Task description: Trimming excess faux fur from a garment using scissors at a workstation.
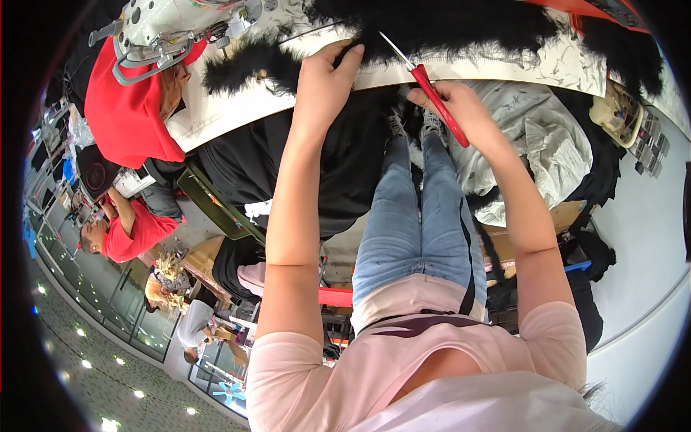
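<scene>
A long strip of black fluffy fur trim (432, 25) lies across the white sewing table (237, 115). My left hand (327, 83) pinches its near edge between thumb and fingertips. My right hand (461, 108) is closed around red-handled scissors (435, 97). Their slim metal blades point up and left, over the fur and a little to the right of my left fingertips. The blades look nearly together. Loose black fibres are scattered on the table top beside the strip.
A sewing machine (173, 32) stands at the upper left, with red fabric (119, 108) draped by it. Black cloth (281, 173) hangs below the table edge. Crumpled grey-white cloth (533, 144) lies at right. Several people work at the left, one in a red shirt (147, 227).
</scene>
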`<state>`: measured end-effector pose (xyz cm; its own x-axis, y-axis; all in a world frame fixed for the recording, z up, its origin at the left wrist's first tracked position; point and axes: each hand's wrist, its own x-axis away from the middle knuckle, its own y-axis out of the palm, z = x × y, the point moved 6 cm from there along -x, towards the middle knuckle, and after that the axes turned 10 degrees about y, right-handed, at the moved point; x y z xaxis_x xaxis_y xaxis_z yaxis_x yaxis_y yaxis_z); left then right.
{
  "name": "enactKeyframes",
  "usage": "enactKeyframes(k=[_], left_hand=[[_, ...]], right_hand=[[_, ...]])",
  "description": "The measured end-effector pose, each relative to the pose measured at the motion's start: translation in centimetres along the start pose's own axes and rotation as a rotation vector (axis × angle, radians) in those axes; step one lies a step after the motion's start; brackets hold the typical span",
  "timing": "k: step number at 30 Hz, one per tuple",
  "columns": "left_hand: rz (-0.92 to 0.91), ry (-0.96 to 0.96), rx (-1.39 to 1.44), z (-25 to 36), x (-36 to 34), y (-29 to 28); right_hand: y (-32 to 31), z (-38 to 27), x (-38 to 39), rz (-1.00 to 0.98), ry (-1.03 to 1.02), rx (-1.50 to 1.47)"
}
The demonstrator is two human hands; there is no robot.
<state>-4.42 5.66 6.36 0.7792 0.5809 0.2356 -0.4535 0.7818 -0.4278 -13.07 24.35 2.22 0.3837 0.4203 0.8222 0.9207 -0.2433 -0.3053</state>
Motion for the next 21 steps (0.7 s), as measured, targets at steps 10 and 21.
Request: enactKeyframes(k=[10,21], left_hand=[[-0.102,-0.084,0.396,-0.1,2.5,0.3],[-0.425,-0.064,0.202,2.4,5.4,4.6]], right_hand=[[0.2,-1.1,1.5,0.026,-0.189,0.013],[-0.2,0.1,4.1,0.165,-0.309,-0.941]])
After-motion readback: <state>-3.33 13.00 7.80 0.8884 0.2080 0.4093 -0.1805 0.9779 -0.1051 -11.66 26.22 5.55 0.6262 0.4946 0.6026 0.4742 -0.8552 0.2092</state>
